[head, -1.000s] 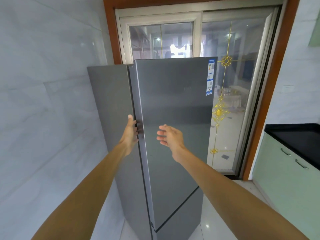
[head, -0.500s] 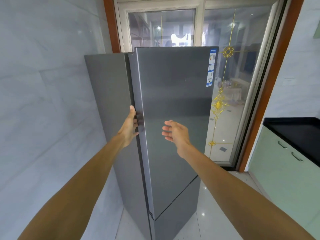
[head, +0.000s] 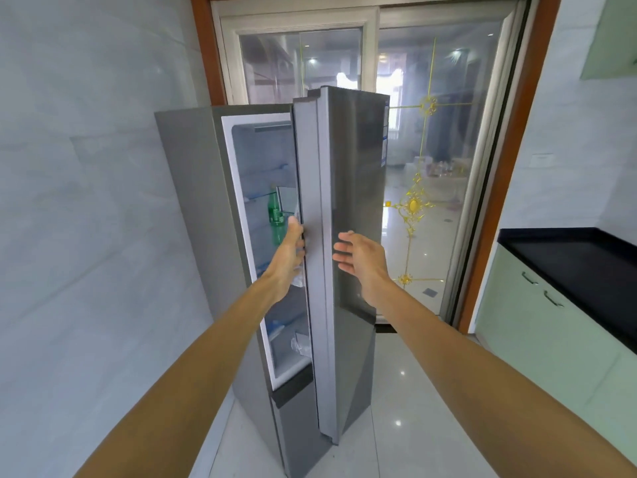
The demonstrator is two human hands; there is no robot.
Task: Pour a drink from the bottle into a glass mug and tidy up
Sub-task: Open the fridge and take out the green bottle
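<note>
In a tiled kitchen, a person's left hand [head: 291, 250] is gripping the edge of the grey fridge door [head: 351, 208], fingers curling round it, while the right hand [head: 358, 253] is hovering just beside the door's front, fingers straight and loosely spread, holding nothing. The door is standing partly open. A green bottle [head: 275, 215] is standing upright inside the fridge [head: 193, 201], just beyond the left hand.

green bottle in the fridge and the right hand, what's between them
The open grey metal fridge door, gripped by the left hand; head view.
</note>
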